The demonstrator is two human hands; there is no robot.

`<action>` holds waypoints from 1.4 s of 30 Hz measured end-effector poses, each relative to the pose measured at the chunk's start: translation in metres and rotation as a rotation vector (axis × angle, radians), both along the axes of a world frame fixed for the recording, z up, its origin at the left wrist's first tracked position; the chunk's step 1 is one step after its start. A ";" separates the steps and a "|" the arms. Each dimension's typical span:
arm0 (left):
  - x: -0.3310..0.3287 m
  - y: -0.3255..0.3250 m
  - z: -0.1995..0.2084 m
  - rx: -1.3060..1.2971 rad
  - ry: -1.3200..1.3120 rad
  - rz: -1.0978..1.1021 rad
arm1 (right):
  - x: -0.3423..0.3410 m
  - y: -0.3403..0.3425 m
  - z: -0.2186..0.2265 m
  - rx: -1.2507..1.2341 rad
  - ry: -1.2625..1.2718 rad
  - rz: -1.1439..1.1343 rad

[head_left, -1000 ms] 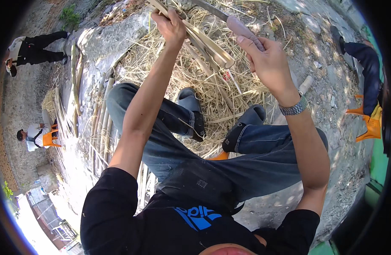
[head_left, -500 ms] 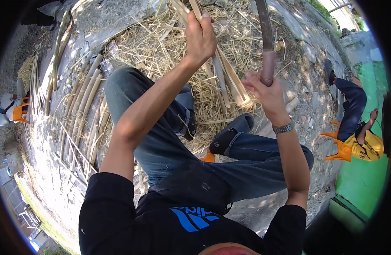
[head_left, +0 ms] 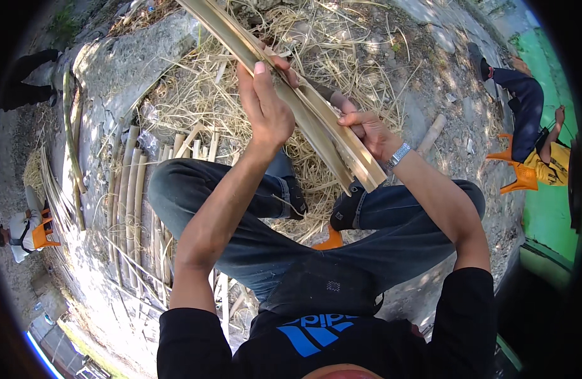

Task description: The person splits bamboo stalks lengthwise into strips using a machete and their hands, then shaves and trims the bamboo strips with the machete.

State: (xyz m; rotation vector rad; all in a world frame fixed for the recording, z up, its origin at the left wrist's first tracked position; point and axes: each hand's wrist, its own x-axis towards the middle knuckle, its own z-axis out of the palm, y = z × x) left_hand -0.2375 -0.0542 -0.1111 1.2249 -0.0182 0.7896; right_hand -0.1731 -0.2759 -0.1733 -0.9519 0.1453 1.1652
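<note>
— So, from the head camera: where are we in the work?

— We judge we are mid-split on the bamboo strip (head_left: 303,107). It runs from the upper left down to a cut end above our right knee, held up over the straw litter (head_left: 196,101). Our left hand (head_left: 266,110) is clenched round the strip from above, fingers wrapped over it.

— And the right?

— Our right hand (head_left: 367,129) is closed on the dark knife handle (head_left: 334,98), just behind the strip; the blade itself is hidden by the bamboo, so we cannot tell how deep it sits. A metal wristwatch (head_left: 398,155) shows on that wrist.

— What does the next move call for?

— In our judgement, a firm left grip to keep the strip from twisting while the right drives along the grain, away from our jeans (head_left: 253,240).

— Anything else nearby?

— Finished bamboo slats (head_left: 136,189) lie in a row beside our left leg, and a person on an orange chair (head_left: 525,177) sits well apart at the right.
</note>
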 end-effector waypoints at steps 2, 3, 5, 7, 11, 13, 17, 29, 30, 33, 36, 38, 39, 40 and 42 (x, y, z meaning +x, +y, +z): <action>-0.002 -0.001 -0.004 -0.101 0.110 -0.088 | 0.012 -0.003 -0.014 -0.028 -0.105 0.085; 0.000 0.001 -0.006 -0.090 0.132 -0.098 | 0.015 -0.004 -0.014 -0.028 -0.102 0.067; 0.000 0.005 -0.008 -0.090 0.221 -0.076 | 0.018 0.003 -0.004 -0.386 -0.712 0.001; -0.002 0.008 -0.008 -0.130 0.300 -0.037 | 0.018 0.012 0.025 -0.550 -0.888 0.016; 0.001 -0.009 -0.015 -0.143 0.277 0.027 | 0.015 0.010 0.037 -0.830 -1.147 -0.010; -0.001 -0.018 -0.009 -0.129 0.304 0.029 | 0.013 0.006 0.020 -0.846 -1.208 -0.021; -0.005 -0.027 -0.011 -0.074 0.294 0.013 | 0.012 0.003 0.018 -0.896 -1.173 0.049; -0.018 -0.032 0.008 0.510 0.185 -0.119 | 0.030 -0.025 -0.003 -0.748 -1.469 0.026; -0.015 -0.026 0.010 0.861 0.184 -0.004 | 0.032 -0.027 -0.003 -0.751 -1.476 0.018; -0.016 -0.021 -0.004 0.781 0.174 -0.063 | 0.037 -0.032 -0.005 -0.728 -1.525 -0.025; -0.012 -0.014 -0.007 0.691 0.137 -0.103 | 0.047 -0.037 0.001 -0.722 -1.614 -0.051; -0.011 -0.014 -0.007 0.521 0.202 -0.117 | 0.054 -0.044 0.012 -0.713 -1.613 0.000; -0.012 -0.014 -0.004 0.530 0.232 -0.083 | 0.056 -0.046 0.018 -0.692 -1.615 -0.005; -0.010 -0.012 -0.008 0.535 0.229 -0.078 | 0.058 -0.048 0.023 -0.686 -1.619 -0.009; -0.010 -0.007 -0.012 0.397 0.274 -0.159 | 0.058 -0.049 0.031 -0.679 -1.621 0.014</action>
